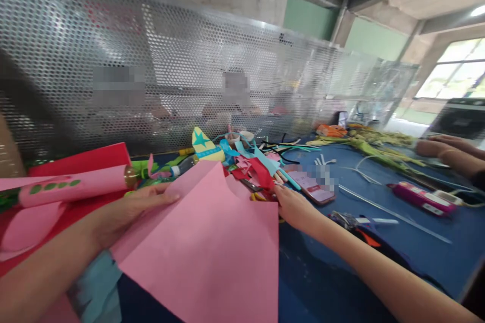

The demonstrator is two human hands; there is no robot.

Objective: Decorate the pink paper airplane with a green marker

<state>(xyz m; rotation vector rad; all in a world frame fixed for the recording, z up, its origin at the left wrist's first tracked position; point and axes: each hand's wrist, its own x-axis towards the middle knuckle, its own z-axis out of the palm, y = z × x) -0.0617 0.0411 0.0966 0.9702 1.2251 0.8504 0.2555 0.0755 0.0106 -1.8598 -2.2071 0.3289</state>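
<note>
My left hand point(129, 212) is closed on the left edge of a large pink paper sheet point(212, 247), fingers below and thumb on top. The sheet is creased and tilted, with its near end hanging toward me. At its right edge is my right hand point(297, 207), its fingers curled together and partly hidden behind the paper; what they hold, if anything, I cannot make out. Just left of those fingers, scissors point(254, 191) with yellow handles lie among red paper scraps point(261, 171). A yellow paper cone with a teal star point(202, 142) sits behind the sheet.
Pink paper-wrapped bottle point(83, 184) and red sheets point(83, 159) lie at left. A phone point(310, 185), a magenta box point(422, 198) and clear strips point(394, 212) are on the blue table point(326, 272). A perforated metal screen point(212, 70) stands behind. Another person's arms point(447, 151) reach in at right.
</note>
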